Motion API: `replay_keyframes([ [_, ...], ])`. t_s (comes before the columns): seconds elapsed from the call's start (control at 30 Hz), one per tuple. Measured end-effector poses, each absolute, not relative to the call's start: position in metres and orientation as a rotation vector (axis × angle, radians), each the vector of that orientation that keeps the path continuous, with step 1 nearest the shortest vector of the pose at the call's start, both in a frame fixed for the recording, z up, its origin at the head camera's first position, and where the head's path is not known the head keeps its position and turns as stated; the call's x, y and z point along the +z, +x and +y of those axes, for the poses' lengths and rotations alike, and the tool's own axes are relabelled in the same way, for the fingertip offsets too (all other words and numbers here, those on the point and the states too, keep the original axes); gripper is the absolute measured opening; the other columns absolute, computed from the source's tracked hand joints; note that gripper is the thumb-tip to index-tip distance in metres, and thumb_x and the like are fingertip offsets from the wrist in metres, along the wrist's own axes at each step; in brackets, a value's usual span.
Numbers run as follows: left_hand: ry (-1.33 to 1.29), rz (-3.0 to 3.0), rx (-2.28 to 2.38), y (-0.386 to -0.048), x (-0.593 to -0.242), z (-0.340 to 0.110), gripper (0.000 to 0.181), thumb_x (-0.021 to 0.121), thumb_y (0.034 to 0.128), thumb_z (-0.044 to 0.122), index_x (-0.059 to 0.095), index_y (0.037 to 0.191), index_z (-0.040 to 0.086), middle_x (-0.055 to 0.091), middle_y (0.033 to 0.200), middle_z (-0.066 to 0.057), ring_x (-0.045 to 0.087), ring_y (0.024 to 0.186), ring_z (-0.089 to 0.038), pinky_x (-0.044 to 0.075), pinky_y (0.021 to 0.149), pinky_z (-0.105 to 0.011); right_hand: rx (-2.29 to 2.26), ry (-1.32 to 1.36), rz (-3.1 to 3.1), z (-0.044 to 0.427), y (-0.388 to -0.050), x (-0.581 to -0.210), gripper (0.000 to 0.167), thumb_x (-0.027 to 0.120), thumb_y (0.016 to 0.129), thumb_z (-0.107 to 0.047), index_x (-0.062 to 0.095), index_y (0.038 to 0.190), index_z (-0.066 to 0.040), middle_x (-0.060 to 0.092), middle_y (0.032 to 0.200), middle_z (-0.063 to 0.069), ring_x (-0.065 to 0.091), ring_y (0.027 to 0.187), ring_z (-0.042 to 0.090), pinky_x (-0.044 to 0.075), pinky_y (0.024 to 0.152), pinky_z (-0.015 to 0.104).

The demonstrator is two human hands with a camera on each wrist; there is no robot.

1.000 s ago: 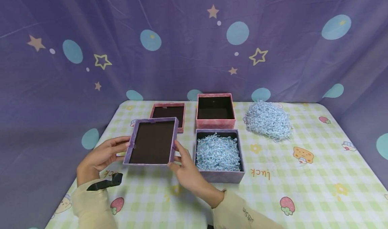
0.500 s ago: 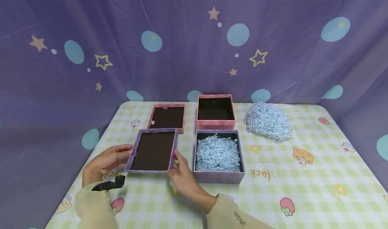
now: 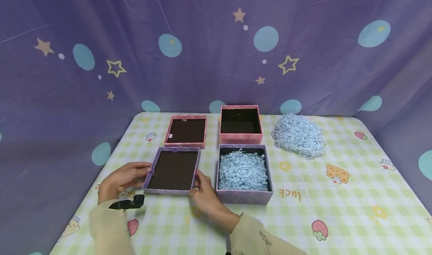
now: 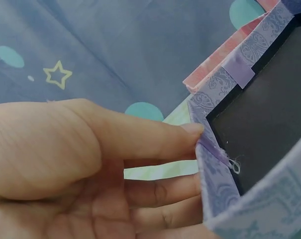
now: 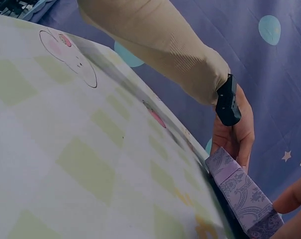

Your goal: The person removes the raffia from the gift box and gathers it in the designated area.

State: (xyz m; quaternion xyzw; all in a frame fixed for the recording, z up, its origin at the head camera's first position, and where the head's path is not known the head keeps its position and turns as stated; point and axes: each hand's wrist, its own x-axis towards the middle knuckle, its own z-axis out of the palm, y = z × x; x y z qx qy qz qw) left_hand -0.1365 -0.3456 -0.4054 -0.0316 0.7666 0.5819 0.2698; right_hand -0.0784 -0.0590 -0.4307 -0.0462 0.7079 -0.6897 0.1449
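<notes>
A purple box lid lies underside up, its dark inside facing me, low over or on the table left of centre; I cannot tell if it fully touches. My left hand holds its left side; in the left wrist view the thumb lies at the patterned rim, with fingers along the outer wall. On the opposite side, my right hand grips the right edge near its front corner. Beside the right hand stands a purple box filled with light blue shredded paper.
Behind the purple lid lies a pink lid, inside up. An open pink box with a dark inside stands behind the purple box. A loose heap of blue shredded paper sits back right on the checked tablecloth.
Both hands have lowered the purple lid toward the tabletop and nearer to me, slightly to the right. The pink lid behind it now shows fully. The boxes and paper stay put.
</notes>
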Motion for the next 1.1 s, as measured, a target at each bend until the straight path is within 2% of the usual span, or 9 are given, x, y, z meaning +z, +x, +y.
replay_keyframes([
  [0.37,-0.116,2.135,1.49,-0.136,-0.401,-0.338,0.049,0.051,0.0987,0.016,0.037,0.137,-0.013,0.065,0.112,-0.004,0.06,0.095,-0.008,0.054,0.083,-0.035,-1.952,-0.12,2.116,-0.058,-0.074,-0.433,0.07,0.05,0.082,0.004,0.024,0.147,0.006,0.032,0.141,0.024,0.036,0.132,0.036,0.026,0.114,0.05],
  [0.77,-0.132,2.147,1.488,-0.135,-0.399,-0.337,0.05,0.051,0.0994,0.021,0.039,0.136,-0.011,0.064,0.106,-0.002,0.059,0.093,-0.01,0.053,0.08,-0.032,-1.841,-0.167,2.191,-0.054,-0.075,-0.43,0.075,0.057,0.085,-0.011,0.021,0.149,0.003,0.027,0.149,0.021,0.029,0.139,0.036,0.022,0.115,0.05],
  [0.87,-0.163,2.202,1.446,-0.135,-0.395,-0.336,0.053,0.051,0.0996,0.028,0.04,0.136,-0.008,0.063,0.113,-0.01,0.061,0.097,-0.014,0.054,0.084,-0.034,-1.762,-0.249,2.306,-0.053,-0.073,-0.427,0.077,0.059,0.085,-0.012,0.02,0.151,-0.002,0.026,0.151,0.018,0.027,0.14,0.033,0.022,0.115,0.051],
  [0.93,-0.191,2.256,1.419,-0.136,-0.392,-0.335,0.056,0.049,0.1001,0.033,0.038,0.137,-0.008,0.061,0.118,-0.019,0.062,0.099,-0.018,0.054,0.087,-0.037,-1.725,-0.313,2.38,-0.052,-0.072,-0.423,0.078,0.06,0.083,-0.012,0.021,0.151,-0.006,0.026,0.152,0.015,0.026,0.14,0.032,0.024,0.114,0.052],
  [1.03,-0.238,2.338,1.394,-0.139,-0.386,-0.332,0.062,0.045,0.1011,0.037,0.033,0.139,-0.01,0.053,0.128,-0.031,0.062,0.106,-0.025,0.053,0.091,-0.04,-1.718,-0.393,2.415,-0.05,-0.069,-0.415,0.079,0.059,0.083,-0.013,0.02,0.152,-0.014,0.025,0.153,0.01,0.024,0.141,0.028,0.024,0.114,0.052],
  [1.1,-0.271,2.385,1.4,-0.141,-0.382,-0.33,0.064,0.042,0.1017,0.038,0.03,0.14,-0.011,0.047,0.134,-0.034,0.06,0.112,-0.029,0.052,0.093,-0.04,-1.725,-0.437,2.402,-0.049,-0.066,-0.409,0.078,0.058,0.084,-0.014,0.02,0.152,-0.02,0.024,0.153,0.006,0.022,0.142,0.025,0.024,0.114,0.053],
])
